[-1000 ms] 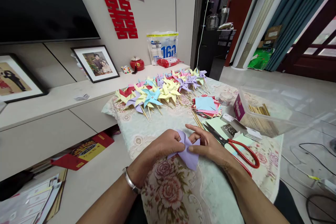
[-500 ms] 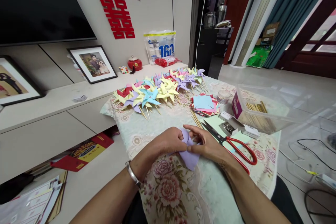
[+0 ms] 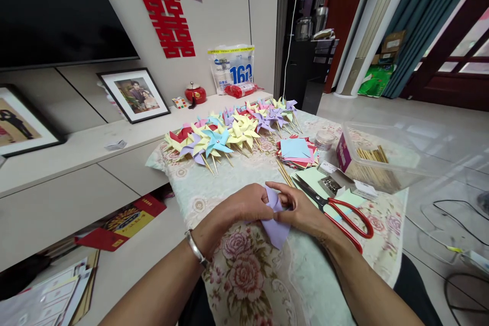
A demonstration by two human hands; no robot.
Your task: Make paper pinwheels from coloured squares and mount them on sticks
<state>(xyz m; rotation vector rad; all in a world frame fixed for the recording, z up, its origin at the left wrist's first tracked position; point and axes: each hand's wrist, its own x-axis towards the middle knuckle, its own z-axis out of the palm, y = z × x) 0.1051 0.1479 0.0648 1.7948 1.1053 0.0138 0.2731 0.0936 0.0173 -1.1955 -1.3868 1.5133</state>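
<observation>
A sheet of purple paper [image 3: 276, 233], partly folded over, is pinched between my two hands above the front of the table. My left hand [image 3: 250, 204] grips its left side with thumb and fingers. On the right side my right hand [image 3: 300, 208] holds it, thumb near the middle. Fingers cover the paper's centre. Just right of my right hand lie red-handled scissors [image 3: 332, 204] on pale green paper [image 3: 305, 179]. Behind them stands a small open box of metal pins [image 3: 333, 185]. Finished paper pinwheels [image 3: 217, 141] on sticks lie in rows farther back.
A stack of coloured paper squares [image 3: 296, 148] sits mid-table beside a round clear container [image 3: 325, 139]. At the right edge, a clear plastic bin [image 3: 401, 175] holds wooden sticks [image 3: 372, 160]. A flowered cloth [image 3: 244, 275] covers the table. Cables [image 3: 454, 209] lie on the floor.
The view has shifted very slightly. Both hands stay in nearly the same place, still pinching the purple paper.
</observation>
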